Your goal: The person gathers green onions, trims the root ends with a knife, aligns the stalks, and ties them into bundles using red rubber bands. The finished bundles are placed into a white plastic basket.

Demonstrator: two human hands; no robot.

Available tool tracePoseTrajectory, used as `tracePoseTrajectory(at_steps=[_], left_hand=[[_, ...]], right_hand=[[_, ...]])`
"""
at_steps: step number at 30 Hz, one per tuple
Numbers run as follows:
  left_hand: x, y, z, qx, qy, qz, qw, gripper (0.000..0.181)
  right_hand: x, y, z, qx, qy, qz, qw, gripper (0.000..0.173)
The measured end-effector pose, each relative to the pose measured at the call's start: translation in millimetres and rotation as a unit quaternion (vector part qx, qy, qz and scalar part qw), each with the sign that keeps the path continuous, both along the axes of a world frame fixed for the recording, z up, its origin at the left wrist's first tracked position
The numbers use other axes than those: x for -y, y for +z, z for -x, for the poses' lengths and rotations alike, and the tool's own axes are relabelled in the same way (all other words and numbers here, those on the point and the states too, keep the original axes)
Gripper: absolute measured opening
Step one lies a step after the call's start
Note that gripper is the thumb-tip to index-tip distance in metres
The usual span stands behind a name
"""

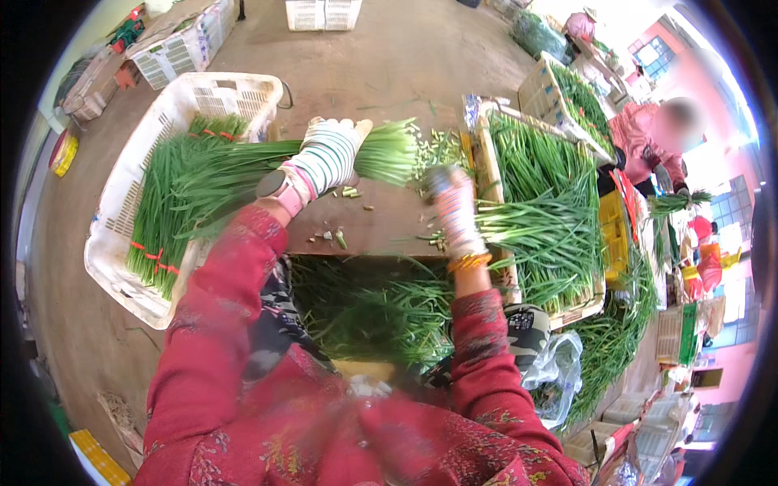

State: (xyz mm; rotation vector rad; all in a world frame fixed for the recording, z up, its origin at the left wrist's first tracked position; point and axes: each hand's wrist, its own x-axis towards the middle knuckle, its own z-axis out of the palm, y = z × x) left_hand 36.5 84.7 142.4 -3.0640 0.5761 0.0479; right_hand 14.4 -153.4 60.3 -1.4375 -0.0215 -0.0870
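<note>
My left hand [331, 149], in a striped glove with a watch at the wrist, grips a bunch of green garlic chives [386, 152] laid across a brown board [389, 228]. The pale stem ends point right, and the long leaves trail left over a white plastic crate [243, 91]. Cut stem pieces [444, 146] lie scattered by those ends. Close to them is my right hand [453, 197], also gloved and blurred by motion. A dark blur at its fingers leaves unclear whether it holds anything.
Bundles with red ties [155, 258] lie in the left crate. At right, another crate [513, 267] is full of loose chives. More leaves [383, 310] lie below the board, near my knees. A clear plastic bag [556, 376] hangs at right. Farther right, a person [644, 140] handles chives.
</note>
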Motion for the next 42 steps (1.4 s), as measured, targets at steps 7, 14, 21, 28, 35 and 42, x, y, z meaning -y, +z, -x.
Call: tracePoseTrajectory(at_steps=[7, 14, 21, 28, 35, 42], left_hand=[[17.7, -88.2, -36.3, -0.149, 0.042, -0.039, 0.987, 0.103], [31.3, -76.1, -50.7, -0.209, 0.008, -0.004, 0.978, 0.121], [44.0, -113.6, -22.6, -0.092, -0.001, 0.032, 0.995, 0.096], [42.4, -118.4, -9.1, -0.032, -0.009, 0.056, 0.998, 0.096], [38.4, -115.7, -10.4, -0.047, -0.015, 0.093, 0.994, 0.105], [54.6, -94.7, -11.0, -0.033, -0.016, 0.067, 0.997, 0.106]], right_hand=[[24.7, -98.6, 67.8, -0.022, -0.132, 0.452, 0.882, 0.020], [50.6, -95.3, 69.8, 0.123, -0.198, 0.613, 0.755, 0.026], [31.3, -92.2, 57.7, 0.091, -0.190, 0.619, 0.757, 0.044], [52.3, -105.0, 77.1, -0.067, -0.221, 0.765, 0.602, 0.060], [57.6, -91.6, 63.7, -0.211, -0.128, 0.752, 0.612, 0.055], [25.4, -75.0, 79.9, -0.225, -0.186, 0.592, 0.751, 0.078]])
